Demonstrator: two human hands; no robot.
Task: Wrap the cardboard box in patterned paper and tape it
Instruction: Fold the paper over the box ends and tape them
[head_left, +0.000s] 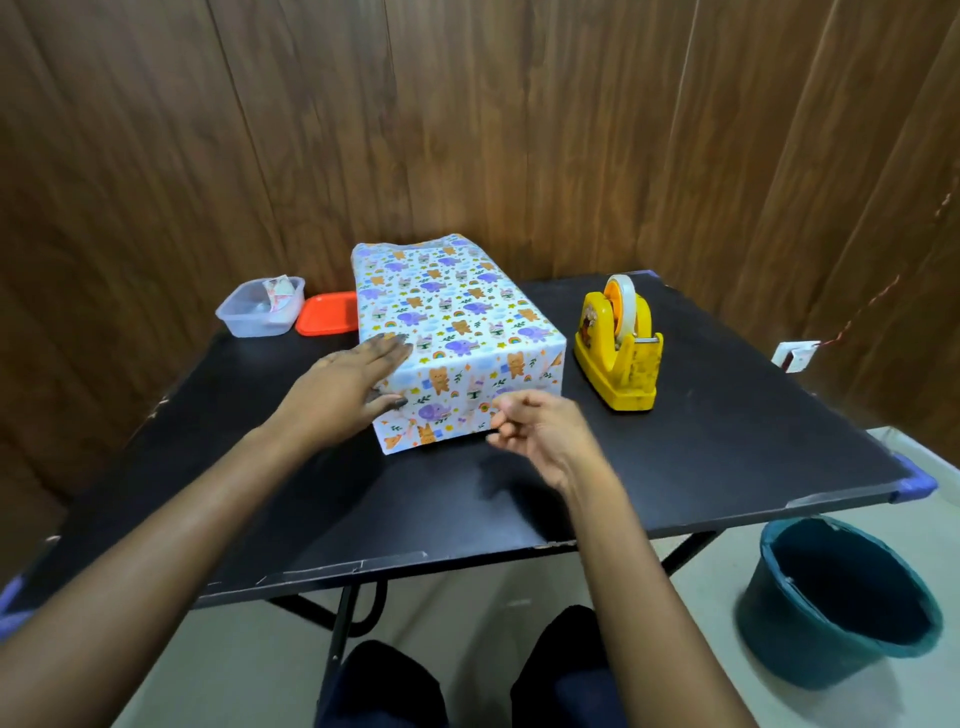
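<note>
The box (457, 312), fully covered in white paper printed with purple elephants and orange bears, lies in the middle of the black table (701, 467). My left hand (348, 384) rests flat against the box's near left corner, fingers straight on the top edge and thumb on the front face. My right hand (530, 426) hovers just in front of the box's near face with fingers loosely curled; whether a piece of tape sits between them I cannot tell. A yellow tape dispenser (621, 353) with a roll of clear tape stands right of the box.
A clear plastic tub (260, 309) with paper scraps and an orange lid (328, 313) sit at the table's back left. A dark teal bucket (836, 603) stands on the floor to the right. Wooden wall panels rise behind the table.
</note>
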